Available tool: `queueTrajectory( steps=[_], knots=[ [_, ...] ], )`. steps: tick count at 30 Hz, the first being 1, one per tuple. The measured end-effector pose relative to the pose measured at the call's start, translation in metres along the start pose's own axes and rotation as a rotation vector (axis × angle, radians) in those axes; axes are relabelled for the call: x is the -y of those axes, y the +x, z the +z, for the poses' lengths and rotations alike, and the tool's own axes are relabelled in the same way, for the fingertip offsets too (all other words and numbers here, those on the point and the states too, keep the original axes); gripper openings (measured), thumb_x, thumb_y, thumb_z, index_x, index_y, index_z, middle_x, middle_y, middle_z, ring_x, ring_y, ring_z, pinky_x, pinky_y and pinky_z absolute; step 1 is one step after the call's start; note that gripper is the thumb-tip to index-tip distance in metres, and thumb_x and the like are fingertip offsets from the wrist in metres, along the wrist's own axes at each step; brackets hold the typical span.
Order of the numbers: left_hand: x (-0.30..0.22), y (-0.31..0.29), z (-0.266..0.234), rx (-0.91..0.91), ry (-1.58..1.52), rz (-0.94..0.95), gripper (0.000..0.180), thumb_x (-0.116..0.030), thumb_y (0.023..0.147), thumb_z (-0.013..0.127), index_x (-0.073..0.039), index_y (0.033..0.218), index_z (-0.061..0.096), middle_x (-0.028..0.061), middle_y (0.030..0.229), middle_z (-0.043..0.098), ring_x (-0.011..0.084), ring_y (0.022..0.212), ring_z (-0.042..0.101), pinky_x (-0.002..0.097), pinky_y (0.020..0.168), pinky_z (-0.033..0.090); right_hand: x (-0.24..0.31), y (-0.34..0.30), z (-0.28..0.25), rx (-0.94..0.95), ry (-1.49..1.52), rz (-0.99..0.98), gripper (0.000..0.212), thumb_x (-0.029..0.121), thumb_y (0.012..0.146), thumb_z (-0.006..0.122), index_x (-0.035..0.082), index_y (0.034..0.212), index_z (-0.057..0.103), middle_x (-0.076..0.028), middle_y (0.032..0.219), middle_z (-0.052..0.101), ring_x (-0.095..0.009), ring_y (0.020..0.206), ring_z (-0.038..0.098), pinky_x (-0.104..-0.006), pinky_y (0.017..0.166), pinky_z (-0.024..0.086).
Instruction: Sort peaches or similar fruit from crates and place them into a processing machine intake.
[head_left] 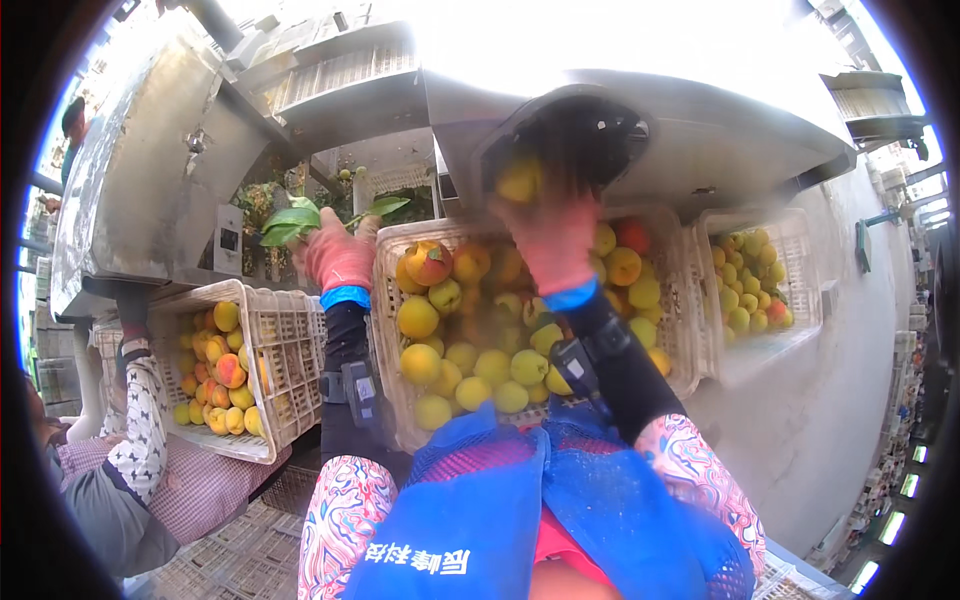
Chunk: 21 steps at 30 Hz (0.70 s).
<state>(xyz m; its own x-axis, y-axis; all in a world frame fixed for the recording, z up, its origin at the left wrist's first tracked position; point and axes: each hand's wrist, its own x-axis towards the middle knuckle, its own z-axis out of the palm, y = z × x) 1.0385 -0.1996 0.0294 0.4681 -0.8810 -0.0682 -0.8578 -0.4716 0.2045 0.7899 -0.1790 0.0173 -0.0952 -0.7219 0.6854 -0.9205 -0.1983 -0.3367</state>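
Standing at a big grey metal machine (pixel 180 150) w/ white crates of yellow fruit under it. Middle crate (pixel 392 300) is full; side crate (pixel 275 330) sits to the left. Left hand (pixel 338 255), pink glove, is closed on green leaves (pixel 300 215). Right hand (pixel 552 240) is up at the dark chute (pixel 600 130), blurry, just under a yellow fruit (pixel 520 180); can't tell if it grips.

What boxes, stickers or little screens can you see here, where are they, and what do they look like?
Middle crate: white plastic lattice, below the chute, full of yellow peaches.
Left crate: white lattice, tilted, yellow-orange peaches.
Right crate: white lattice, small yellow fruit.
Control box: small grey rectangle with a dark panel, on the machine's left side.
Apron print: white characters on blue, bottom centre.
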Motion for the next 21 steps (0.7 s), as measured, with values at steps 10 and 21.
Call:
queueTrajectory(
  steps=[10, 21],
  knots=[
    [0.067, -0.030, 0.052, -0.709, -0.097, 0.475, 0.038, -0.022, 0.084, 0.073, -0.014, 0.121, 0.070, 0.0193, 0.130, 0.064, 0.0400, 0.120, 0.059, 0.0522, 0.104, 0.047, -0.012, -0.038, -0.004, 0.280, 0.342, -0.052, 0.049, 0.028, 0.083, 0.081, 0.003, 0.123, 0.068, -0.020, 0.109, 0.072, -0.042, 0.097, 0.068, -0.0481, 0.087, 0.054],
    [0.017, -0.052, 0.145, -0.125, -0.453, 0.367, 0.084, -0.031, 0.077, 0.088, -0.002, 0.143, 0.046, 0.0211, 0.127, 0.063, 0.0353, 0.108, 0.066, 0.0454, 0.095, 0.053, -0.003, -0.125, 0.087, 0.628, 0.310, 0.261, 0.064, 0.049, 0.074, 0.081, 0.012, 0.124, 0.068, -0.019, 0.121, 0.067, -0.041, 0.113, 0.061, -0.0517, 0.100, 0.046]
  ],
)
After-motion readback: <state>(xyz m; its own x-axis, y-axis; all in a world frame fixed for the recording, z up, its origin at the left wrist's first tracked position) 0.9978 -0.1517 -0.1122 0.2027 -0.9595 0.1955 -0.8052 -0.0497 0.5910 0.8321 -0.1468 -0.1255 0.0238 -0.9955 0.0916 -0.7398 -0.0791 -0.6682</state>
